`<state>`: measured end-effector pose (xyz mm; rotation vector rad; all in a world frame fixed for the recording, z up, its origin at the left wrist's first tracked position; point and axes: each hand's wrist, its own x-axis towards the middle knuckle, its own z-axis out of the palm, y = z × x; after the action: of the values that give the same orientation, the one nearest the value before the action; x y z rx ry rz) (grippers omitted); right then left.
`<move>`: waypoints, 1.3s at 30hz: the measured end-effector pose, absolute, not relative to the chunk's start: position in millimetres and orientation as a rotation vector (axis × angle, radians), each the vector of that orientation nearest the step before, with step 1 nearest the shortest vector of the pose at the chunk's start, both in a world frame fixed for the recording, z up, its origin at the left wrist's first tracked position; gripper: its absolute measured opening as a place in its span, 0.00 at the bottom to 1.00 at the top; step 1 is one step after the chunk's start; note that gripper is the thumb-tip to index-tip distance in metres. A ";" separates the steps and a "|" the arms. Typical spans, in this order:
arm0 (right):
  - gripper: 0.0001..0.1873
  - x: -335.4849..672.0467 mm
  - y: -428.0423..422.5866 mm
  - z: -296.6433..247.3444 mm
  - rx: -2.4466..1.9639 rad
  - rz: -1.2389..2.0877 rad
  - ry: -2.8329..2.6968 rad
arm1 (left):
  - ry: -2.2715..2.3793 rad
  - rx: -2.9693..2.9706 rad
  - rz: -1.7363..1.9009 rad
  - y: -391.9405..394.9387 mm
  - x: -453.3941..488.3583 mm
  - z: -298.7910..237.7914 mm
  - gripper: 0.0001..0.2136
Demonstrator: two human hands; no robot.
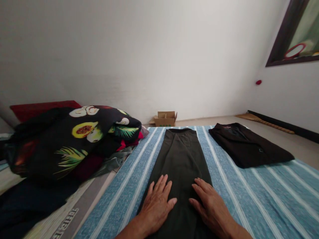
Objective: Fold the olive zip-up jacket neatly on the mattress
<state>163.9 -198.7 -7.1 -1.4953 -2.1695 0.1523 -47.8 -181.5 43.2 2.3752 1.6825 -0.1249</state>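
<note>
A dark grey-green garment [183, 156], apparently a pair of trousers folded lengthwise, lies in a long strip with its waistband at the far end. My left hand [157, 202] rests flat on its left side, fingers spread. On the right side, my right hand [210, 204] lies palm down with the fingers stretched out and the thumb apart. Neither hand grips the cloth. The garment's near end passes between my forearms and out of the picture.
Beneath is a blue striped sheet [139, 166]. A folded dark garment [249, 146] lies at right. Heaped clothes [74, 142], one black with fruit prints, fill the left. Beyond the sheet's far edge stands an open cardboard box [165, 119] by the wall.
</note>
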 end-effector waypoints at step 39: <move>0.22 171.9 -233.5 -27.1 -1.420 0.240 -1.917 | 1.960 2.196 -0.063 -280.7 -53.9 41.1 0.36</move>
<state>171.9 -233.5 -27.1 -1.4202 -1.9170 0.2402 -53.9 -280.7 41.1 2.1956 1.9602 -0.0626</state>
